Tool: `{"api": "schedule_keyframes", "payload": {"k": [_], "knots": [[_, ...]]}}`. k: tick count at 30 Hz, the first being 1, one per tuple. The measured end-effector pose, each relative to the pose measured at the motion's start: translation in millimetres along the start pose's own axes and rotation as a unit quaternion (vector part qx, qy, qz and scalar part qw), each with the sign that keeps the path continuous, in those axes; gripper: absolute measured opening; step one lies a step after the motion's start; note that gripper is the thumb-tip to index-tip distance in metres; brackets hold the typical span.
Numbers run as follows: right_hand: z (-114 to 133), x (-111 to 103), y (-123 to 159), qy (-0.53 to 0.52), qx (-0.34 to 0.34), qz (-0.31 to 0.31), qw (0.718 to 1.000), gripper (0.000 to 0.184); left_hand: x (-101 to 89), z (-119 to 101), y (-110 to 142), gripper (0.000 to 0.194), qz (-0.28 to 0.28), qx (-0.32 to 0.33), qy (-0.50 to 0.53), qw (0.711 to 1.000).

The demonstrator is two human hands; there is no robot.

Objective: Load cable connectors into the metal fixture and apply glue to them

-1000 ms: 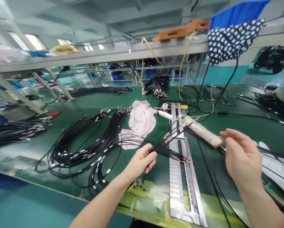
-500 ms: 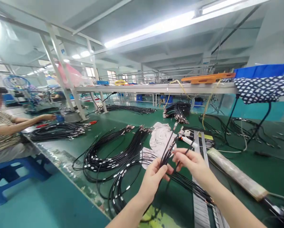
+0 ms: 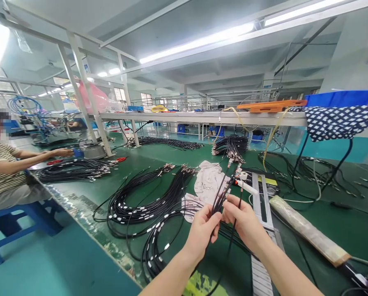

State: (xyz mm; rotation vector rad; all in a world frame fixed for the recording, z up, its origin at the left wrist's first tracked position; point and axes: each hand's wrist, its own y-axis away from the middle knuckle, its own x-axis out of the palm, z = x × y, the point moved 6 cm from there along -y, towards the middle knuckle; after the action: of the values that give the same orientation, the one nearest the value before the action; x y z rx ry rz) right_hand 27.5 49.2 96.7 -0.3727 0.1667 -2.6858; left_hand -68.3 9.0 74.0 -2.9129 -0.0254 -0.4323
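My left hand (image 3: 199, 232) is closed around a bundle of black cables (image 3: 220, 198), whose metal-tipped ends point up and away from me. Right beside it, my right hand (image 3: 244, 218) pinches a single black cable (image 3: 241, 191), its connector end standing up near the other tips. The fingertips of both hands almost meet. Lower lengths of cable hang below the hands and trail over the green table (image 3: 178, 156). Behind the bundle lies a crumpled white cloth (image 3: 207, 179). Coiled black cables (image 3: 159, 201) with white labels spread to the left.
A slotted metal rail (image 3: 261, 205) and a long wrapped bar (image 3: 309, 230) lie at right. More cable bundles (image 3: 230, 146) rest farther back under a raised shelf (image 3: 184, 116). At far left, a seated person (image 3: 5, 164) works near another cable bundle (image 3: 76, 169).
My right hand has moved closer to my left, and the single cable now stands more upright in its fingers. The left hand keeps its hold on the bundle. The view has shifted slightly.
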Motion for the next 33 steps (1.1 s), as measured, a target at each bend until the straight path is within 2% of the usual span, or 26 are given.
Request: {"api": "schedule_keyframes", "payload": {"k": [4,8,12,15,18,21,27,33], "knots": [[8,8,-6,0.055,-0.011,0.02,0.998,0.035,1.4,-2,-5,0.033,0.011,0.001,0.022,1.0],[11,4,-6,0.1,-0.049,-0.014,0.994,0.039,-5.8,-2,-12,0.034,-0.002,-0.003,0.039,0.999],[5,-8,-3,0.098,-0.055,-0.054,0.992,0.035,-13.1,1,-17,0.034,-0.016,-0.02,0.036,0.999],[8,-20,1,0.054,-0.061,-0.105,0.991,0.034,-13.6,1,-16,0.035,-0.001,-0.018,0.009,1.0],[18,-28,6,-0.064,-0.087,-0.156,0.982,0.028,-12.7,5,-12,0.035,0.016,-0.035,-0.027,0.999],[22,-21,8,-0.163,-0.073,-0.134,0.975,0.024,-10.5,12,-5,0.034,0.031,-0.056,-0.053,0.997],[10,-5,10,-0.158,-0.036,-0.095,0.982,0.033,-6.2,13,0,0.034,0.009,-0.048,-0.064,0.997],[16,-22,11,-0.207,-0.075,-0.166,0.961,0.032,-5.9,13,1,0.038,0.01,-0.068,-0.092,0.993]]}}
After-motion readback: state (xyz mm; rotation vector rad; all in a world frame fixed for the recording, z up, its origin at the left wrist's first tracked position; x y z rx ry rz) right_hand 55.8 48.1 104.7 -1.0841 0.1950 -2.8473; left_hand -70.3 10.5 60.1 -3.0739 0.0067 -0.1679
